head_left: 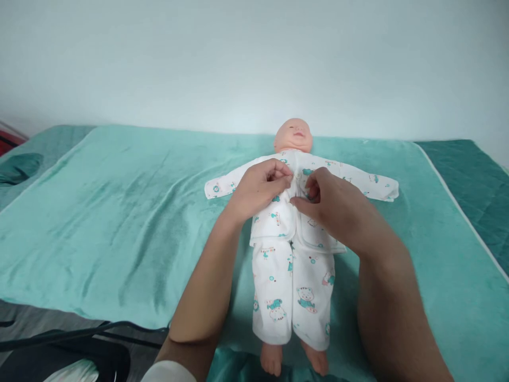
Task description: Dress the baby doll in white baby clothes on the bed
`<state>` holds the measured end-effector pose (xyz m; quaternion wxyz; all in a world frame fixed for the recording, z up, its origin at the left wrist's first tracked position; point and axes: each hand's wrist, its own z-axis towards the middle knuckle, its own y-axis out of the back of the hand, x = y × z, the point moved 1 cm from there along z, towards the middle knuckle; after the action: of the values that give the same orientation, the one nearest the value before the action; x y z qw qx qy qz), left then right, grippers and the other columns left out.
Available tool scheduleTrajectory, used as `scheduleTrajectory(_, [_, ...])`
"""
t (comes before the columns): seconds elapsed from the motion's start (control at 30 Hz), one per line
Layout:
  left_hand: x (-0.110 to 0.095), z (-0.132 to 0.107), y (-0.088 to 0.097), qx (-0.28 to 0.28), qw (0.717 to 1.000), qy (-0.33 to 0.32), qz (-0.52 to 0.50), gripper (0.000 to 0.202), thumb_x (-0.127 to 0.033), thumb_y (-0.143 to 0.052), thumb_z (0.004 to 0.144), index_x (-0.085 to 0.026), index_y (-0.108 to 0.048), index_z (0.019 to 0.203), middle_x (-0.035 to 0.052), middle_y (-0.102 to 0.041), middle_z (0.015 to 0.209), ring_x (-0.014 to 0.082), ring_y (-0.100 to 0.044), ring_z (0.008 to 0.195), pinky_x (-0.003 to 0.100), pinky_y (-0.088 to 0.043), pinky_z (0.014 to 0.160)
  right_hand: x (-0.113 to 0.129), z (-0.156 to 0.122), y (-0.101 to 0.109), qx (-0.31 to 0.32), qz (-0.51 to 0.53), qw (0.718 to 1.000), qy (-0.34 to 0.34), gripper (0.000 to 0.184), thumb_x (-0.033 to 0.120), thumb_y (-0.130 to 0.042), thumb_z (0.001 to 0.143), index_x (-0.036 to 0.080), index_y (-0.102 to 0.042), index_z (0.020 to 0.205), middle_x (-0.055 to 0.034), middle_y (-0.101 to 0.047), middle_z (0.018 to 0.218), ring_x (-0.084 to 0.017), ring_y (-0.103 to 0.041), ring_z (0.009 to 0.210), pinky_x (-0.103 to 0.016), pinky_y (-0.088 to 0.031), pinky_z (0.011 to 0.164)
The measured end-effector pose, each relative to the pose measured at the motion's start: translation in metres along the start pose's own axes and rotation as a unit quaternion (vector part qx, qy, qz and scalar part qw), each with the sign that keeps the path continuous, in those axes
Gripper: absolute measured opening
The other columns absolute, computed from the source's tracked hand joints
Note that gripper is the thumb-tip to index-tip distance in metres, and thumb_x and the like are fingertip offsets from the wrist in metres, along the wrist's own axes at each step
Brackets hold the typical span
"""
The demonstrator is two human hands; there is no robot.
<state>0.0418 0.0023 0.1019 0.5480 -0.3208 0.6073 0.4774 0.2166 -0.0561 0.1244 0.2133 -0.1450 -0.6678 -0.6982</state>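
Note:
A baby doll lies on its back, feet toward me, dressed in a white baby shirt and matching trousers, both printed with small animals. At the shirt's front edge, my left hand pinches the cloth between thumb and fingers. Just to its right, my right hand is curled over the other side of the front, its thumb against the cloth near the opening. Below my hands the two front panels part slightly. Whatever fastening lies under my fingertips is too small to make out.
A turquoise plush blanket covers the bed, with a darker green quilted cover beneath it at the right. A pale wall rises behind. Black cables or straps run along the lower left, above a grey floor.

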Motion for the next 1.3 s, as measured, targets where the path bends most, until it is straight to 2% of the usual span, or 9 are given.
scheduleTrajectory(0.17, [-0.012, -0.008, 0.007, 0.071, 0.995, -0.006, 0.065, 0.015, -0.032, -0.065, 0.087, -0.019, -0.071, 0.082, -0.0005, -0.063, 0.075, 0.0104, -0.052, 0.067, 0.024, -0.039, 0.060, 0.009, -0.010, 0.000, 0.020, -0.102, 0.994, 0.026, 0.030, 0.031, -0.071, 0.083, 0.024, -0.042, 0.085, -0.0012, -0.057, 0.083, -0.016, -0.051, 0.065, -0.029, -0.028, 0.055])
scheduleTrajectory(0.37, [-0.010, -0.011, 0.012, 0.149, 0.983, 0.001, 0.103, 0.014, -0.034, -0.069, 0.084, -0.020, -0.071, 0.080, 0.0007, -0.069, 0.076, 0.0143, -0.061, 0.070, 0.025, -0.045, 0.061, 0.022, -0.011, -0.011, -0.008, -0.154, 0.988, 0.030, 0.030, 0.040, -0.073, 0.084, 0.023, -0.049, 0.088, -0.0074, -0.062, 0.085, -0.021, -0.058, 0.070, -0.029, -0.023, 0.052])
scheduleTrajectory(0.5, [-0.010, -0.011, 0.012, 0.153, 0.979, -0.013, 0.134, 0.008, -0.025, -0.066, 0.082, -0.021, -0.071, 0.078, 0.0000, -0.070, 0.078, 0.0143, -0.063, 0.071, 0.025, -0.046, 0.062, 0.028, -0.011, -0.014, 0.011, -0.158, 0.987, 0.021, 0.022, 0.036, -0.067, 0.088, 0.023, -0.050, 0.081, -0.0063, -0.061, 0.073, -0.017, -0.053, 0.058, -0.030, -0.020, 0.050])
scheduleTrajectory(0.67, [-0.012, -0.012, 0.012, 0.162, 0.974, -0.029, 0.158, 0.012, -0.025, -0.063, 0.085, -0.021, -0.069, 0.076, -0.0017, -0.067, 0.071, 0.0139, -0.061, 0.067, 0.025, -0.043, 0.059, 0.030, -0.013, -0.011, 0.052, -0.162, 0.985, 0.001, 0.015, 0.026, -0.059, 0.090, 0.022, -0.052, 0.079, -0.0082, -0.061, 0.075, -0.018, -0.053, 0.058, -0.032, -0.020, 0.052])
scheduleTrajectory(0.8, [-0.013, -0.013, 0.014, 0.173, 0.972, -0.025, 0.159, 0.011, -0.026, -0.063, 0.087, -0.021, -0.070, 0.080, -0.0016, -0.068, 0.072, 0.0136, -0.061, 0.066, 0.025, -0.041, 0.058, 0.021, -0.014, -0.007, 0.060, -0.151, 0.986, 0.026, 0.020, 0.021, -0.055, 0.090, 0.023, -0.047, 0.072, -0.0038, -0.057, 0.067, -0.014, -0.041, 0.052, -0.033, -0.017, 0.053])
scheduleTrajectory(0.9, [-0.015, -0.014, 0.015, 0.180, 0.975, -0.017, 0.126, 0.010, -0.029, -0.066, 0.087, -0.021, -0.070, 0.081, -0.0008, -0.068, 0.073, 0.0131, -0.059, 0.066, 0.025, -0.042, 0.058, 0.011, -0.011, 0.002, 0.095, -0.090, 0.990, 0.050, 0.034, 0.024, -0.053, 0.092, 0.022, -0.040, 0.062, 0.0005, -0.049, 0.056, -0.012, -0.032, 0.049, -0.033, -0.018, 0.051])
scheduleTrajectory(1.0, [-0.016, -0.015, 0.015, 0.182, 0.982, -0.004, 0.057, 0.012, -0.031, -0.070, 0.086, -0.020, -0.070, 0.082, 0.0003, -0.068, 0.073, 0.0128, -0.060, 0.067, 0.025, -0.046, 0.059, -0.002, -0.003, 0.014, 0.153, 0.057, 0.985, 0.051, 0.039, 0.031, -0.057, 0.094, 0.022, -0.041, 0.059, 0.0032, -0.046, 0.053, -0.011, -0.036, 0.048, -0.030, -0.024, 0.048])
scheduleTrajectory(1.13, [-0.014, -0.014, 0.011, 0.180, 0.983, 0.016, -0.035, 0.017, -0.034, -0.076, 0.083, -0.018, -0.071, 0.081, 0.0023, -0.070, 0.072, 0.0134, -0.064, 0.066, 0.027, -0.054, 0.063, -0.020, 0.009, 0.022, 0.200, 0.267, 0.941, 0.057, 0.036, 0.040, -0.061, 0.094, 0.021, -0.056, 0.064, 0.0018, -0.058, 0.059, -0.013, -0.054, 0.058, -0.027, -0.041, 0.054])
scheduleTrajectory(1.3, [-0.006, -0.009, 0.009, 0.180, 0.979, 0.029, -0.089, 0.019, -0.034, -0.080, 0.080, -0.017, -0.072, 0.081, 0.0039, -0.071, 0.072, 0.0140, -0.067, 0.065, 0.029, -0.059, 0.064, -0.029, 0.018, 0.012, 0.229, 0.349, 0.906, 0.064, 0.036, 0.043, -0.067, 0.092, 0.019, -0.068, 0.065, -0.0004, -0.063, 0.059, -0.013, -0.057, 0.054, -0.027, -0.046, 0.051])
